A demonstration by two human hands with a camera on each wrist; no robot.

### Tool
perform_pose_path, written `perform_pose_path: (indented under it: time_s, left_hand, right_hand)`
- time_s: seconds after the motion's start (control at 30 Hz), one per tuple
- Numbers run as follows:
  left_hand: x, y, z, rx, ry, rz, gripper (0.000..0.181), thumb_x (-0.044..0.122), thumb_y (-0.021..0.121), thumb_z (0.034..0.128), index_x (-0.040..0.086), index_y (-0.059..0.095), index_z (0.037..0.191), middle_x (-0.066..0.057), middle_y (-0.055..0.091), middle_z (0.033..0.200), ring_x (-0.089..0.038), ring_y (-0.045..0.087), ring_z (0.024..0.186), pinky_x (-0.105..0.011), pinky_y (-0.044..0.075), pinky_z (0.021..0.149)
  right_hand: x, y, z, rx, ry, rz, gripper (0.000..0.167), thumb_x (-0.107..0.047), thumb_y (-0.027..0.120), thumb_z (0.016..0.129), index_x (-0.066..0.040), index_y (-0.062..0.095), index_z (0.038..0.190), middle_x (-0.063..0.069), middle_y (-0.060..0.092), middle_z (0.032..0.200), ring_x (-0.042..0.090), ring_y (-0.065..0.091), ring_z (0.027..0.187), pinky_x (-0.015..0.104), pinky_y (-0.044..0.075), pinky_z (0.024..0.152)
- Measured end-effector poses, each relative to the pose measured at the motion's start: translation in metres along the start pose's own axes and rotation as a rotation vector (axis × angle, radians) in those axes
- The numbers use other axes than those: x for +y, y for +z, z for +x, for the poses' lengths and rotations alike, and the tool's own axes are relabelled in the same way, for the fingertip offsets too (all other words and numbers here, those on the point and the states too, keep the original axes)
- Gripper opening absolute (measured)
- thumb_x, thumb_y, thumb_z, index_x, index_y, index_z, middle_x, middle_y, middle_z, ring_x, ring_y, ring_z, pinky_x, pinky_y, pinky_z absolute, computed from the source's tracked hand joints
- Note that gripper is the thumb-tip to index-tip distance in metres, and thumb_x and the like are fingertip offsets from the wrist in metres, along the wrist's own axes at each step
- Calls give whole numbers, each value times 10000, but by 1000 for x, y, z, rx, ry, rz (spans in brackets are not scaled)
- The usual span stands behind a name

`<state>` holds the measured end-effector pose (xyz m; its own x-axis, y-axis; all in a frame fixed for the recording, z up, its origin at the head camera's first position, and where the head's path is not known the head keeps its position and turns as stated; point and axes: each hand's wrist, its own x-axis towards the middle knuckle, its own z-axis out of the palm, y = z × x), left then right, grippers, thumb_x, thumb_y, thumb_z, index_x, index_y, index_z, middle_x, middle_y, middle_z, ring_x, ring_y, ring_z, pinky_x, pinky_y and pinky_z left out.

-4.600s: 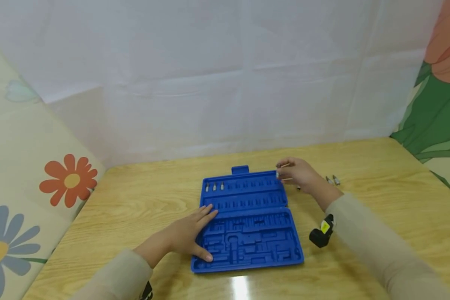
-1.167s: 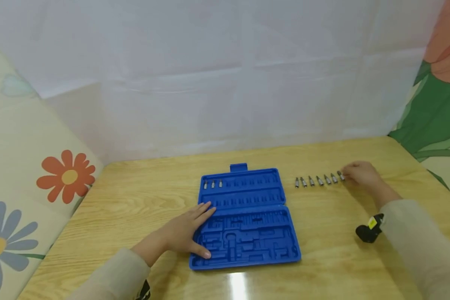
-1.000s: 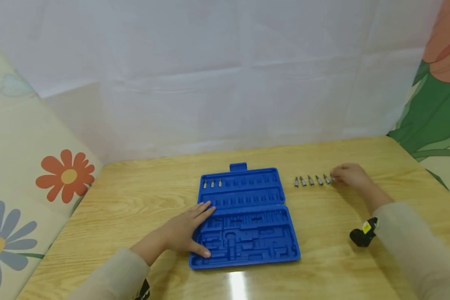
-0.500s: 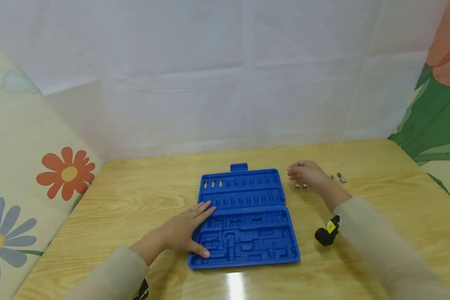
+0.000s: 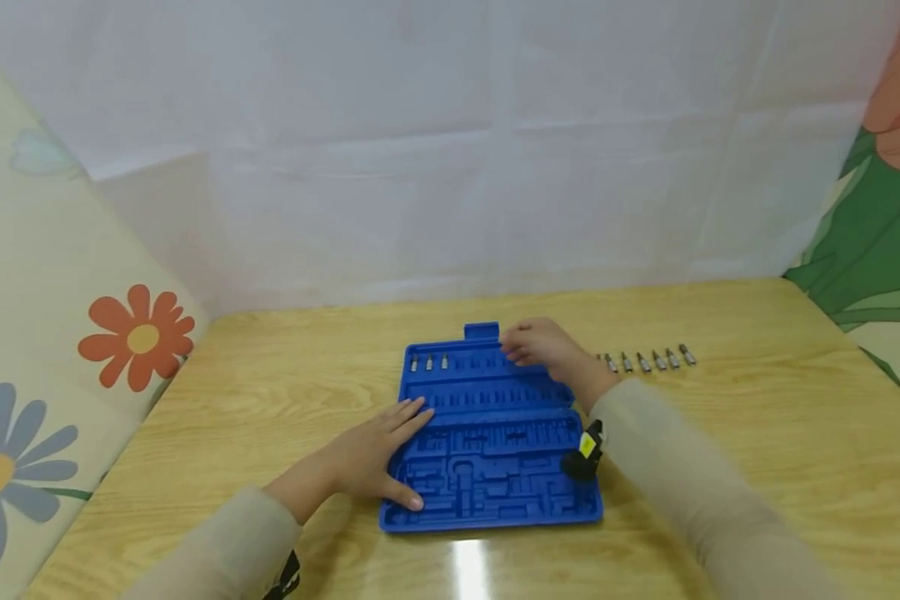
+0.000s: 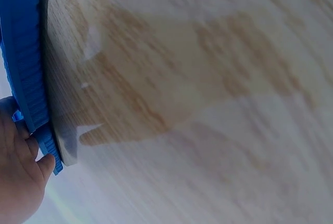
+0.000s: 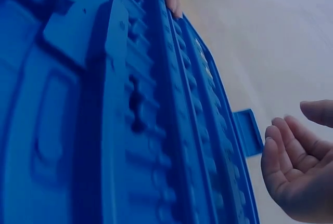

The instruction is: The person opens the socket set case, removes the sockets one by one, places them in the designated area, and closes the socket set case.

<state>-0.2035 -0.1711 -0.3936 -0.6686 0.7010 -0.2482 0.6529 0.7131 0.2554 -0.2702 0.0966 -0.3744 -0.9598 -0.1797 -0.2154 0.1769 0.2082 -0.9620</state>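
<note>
A blue moulded case lies unfolded on the table, with three small metal bits at the left of its top row. My left hand rests with spread fingers on the case's left edge; the left wrist view shows part of this hand against the blue side. Above the upper right part of the case hovers my right hand. In the right wrist view that hand has loosely bent fingers, the thumb apart from them, and nothing visible between. Several bits lie in a row right of the case.
The wooden table extends around the case. A white cloth hangs behind it, with flower-patterned cloth at both sides. The case's latch tab sticks out from its far edge.
My right hand has moved left, from the far end of the row of bits, across the row, to above the case. My left hand has stayed on the case's edge.
</note>
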Motion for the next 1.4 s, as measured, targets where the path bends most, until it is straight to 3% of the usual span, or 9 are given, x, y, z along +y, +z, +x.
perform_pose_path:
  time_s: [0.43,0.7,0.8,1.0,1.1,1.2,1.27,1.33,1.4]
  left_hand:
    - [-1,-7,2,-7,-6,-16,1064,698,545,595,94,175,1388,-122,108,1424,-298,87,1280,-460,202,979]
    - [0,-5,2,-8,0,-20,1064,711,529,594,100,174,1389,-116,104,1425,-291,92,1280,-458,215,974]
    - [0,-6,2,-11,-2,-23,1061,707,533,594,103,174,1390,-113,103,1426,-288,93,1280,-457,219,973]
    - [1,-5,2,-19,-11,-48,1054,688,555,596,113,171,1391,-104,96,1428,-283,90,1280,-463,221,970]
    - [0,-3,2,-25,-19,-60,1050,682,562,597,126,162,1394,-90,82,1431,-268,83,1283,-458,217,972]
    - [-1,-2,2,-27,-25,-62,1047,682,562,597,140,156,1396,-73,74,1434,-253,76,1285,-452,214,976]
    - [-1,-2,1,-30,-31,-66,1046,683,562,595,148,156,1396,-64,73,1435,-247,77,1285,-452,215,975]
    - [-1,-2,1,-29,-28,-74,1046,679,570,592,140,168,1394,-72,85,1433,-259,84,1284,-459,218,972]
    - [-1,-4,1,-32,-27,-77,1045,676,573,592,138,173,1393,-74,90,1432,-262,89,1284,-461,222,970]
  right_hand:
    - [-4,46,32,3,34,-78,247,-138,566,833,13,591,1026,145,603,969,236,571,863,313,465,728]
    - [-3,61,42,-57,-49,-269,269,-157,555,847,-15,572,1075,84,565,1015,209,530,906,322,435,765]
    - [-3,64,47,-27,-62,-355,244,-157,559,840,-25,589,1043,84,559,1020,211,516,904,340,430,748]
    - [-3,70,52,35,-22,-508,165,-144,574,817,-27,643,912,123,457,1231,258,471,1042,359,419,802]
    - [-2,73,53,28,-19,-587,186,-113,565,809,-43,611,642,87,587,864,166,523,691,254,427,581]
    - [-3,78,55,20,-5,-656,381,-101,560,798,-100,410,447,-7,349,475,119,263,429,245,267,446]
    - [-4,83,55,9,10,-704,416,-130,557,804,-127,352,442,-33,278,449,112,240,421,258,352,502]
    - [-6,86,55,6,32,-724,389,-167,556,813,-130,380,468,-27,343,475,133,327,462,342,427,689]
    - [-7,89,54,9,47,-725,351,-184,551,820,-127,409,504,-9,392,527,157,383,523,429,369,849]
